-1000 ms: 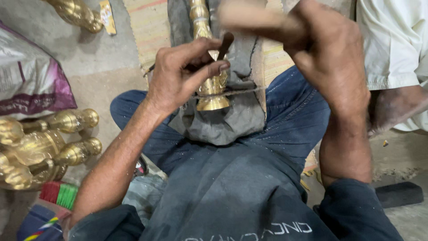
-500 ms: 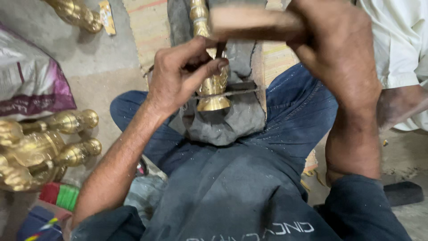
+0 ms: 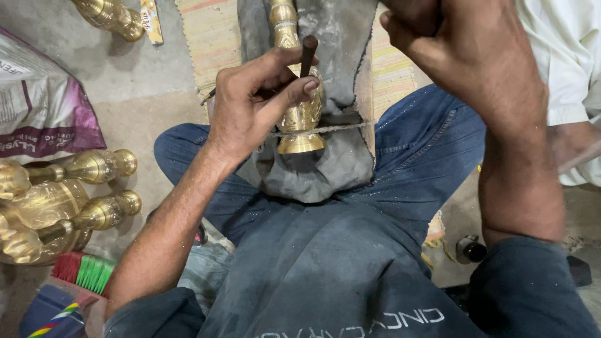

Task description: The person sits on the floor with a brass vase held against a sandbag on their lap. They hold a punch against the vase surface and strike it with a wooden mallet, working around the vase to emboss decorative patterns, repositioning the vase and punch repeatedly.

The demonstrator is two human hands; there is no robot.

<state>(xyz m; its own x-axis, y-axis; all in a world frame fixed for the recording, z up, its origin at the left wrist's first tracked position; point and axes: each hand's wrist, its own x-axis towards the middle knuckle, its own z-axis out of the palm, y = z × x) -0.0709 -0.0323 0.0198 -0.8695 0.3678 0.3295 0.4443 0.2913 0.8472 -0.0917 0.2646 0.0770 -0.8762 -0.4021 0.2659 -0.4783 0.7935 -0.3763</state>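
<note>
Pinched between our left hand's (image 3: 253,103) fingers was a dark punch (image 3: 308,55), set on the brass piece (image 3: 299,119) at 12 o'clock. Our right hand (image 3: 463,50) was fisted; what it gripped we could not tell. Brass seemed heavy, stiff, slippery; better held at its narrow neck.

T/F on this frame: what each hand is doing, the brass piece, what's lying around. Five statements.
1. The left hand pinches a dark punch against the brass piece. True.
2. The right hand rests flat on the floor. False: it is raised and fisted.
3. The brass piece lies on grey cloth. True.
4. More brass items lie on the person's left. True.
5. The person wears gloves. False: both hands are bare.
</note>
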